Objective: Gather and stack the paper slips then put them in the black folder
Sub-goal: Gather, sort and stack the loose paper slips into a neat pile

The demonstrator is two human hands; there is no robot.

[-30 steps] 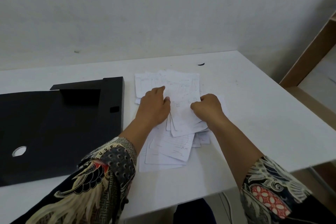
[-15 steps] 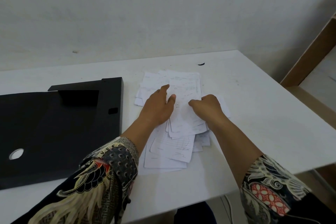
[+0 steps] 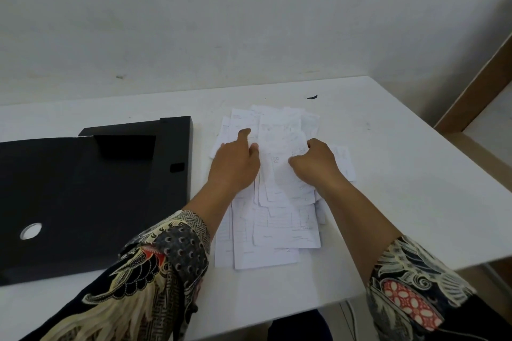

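The paper slips (image 3: 277,196) are spread in a loose overlapping heap on the white table (image 3: 401,174), between its back and front edges and just right of the black folder (image 3: 83,196). Over the last second the far slips have been drawn inward and the heap has been narrowed. The left hand (image 3: 235,166) is laid flat on the heap's left side, fingers extended and thumb against a central slip. The right hand (image 3: 315,160) is curled, its fingertips pinching the right edge of that same slip. Gathering is judged to be under way but unfinished: edges remain uneven. The folder lies open and nothing has been placed in it.
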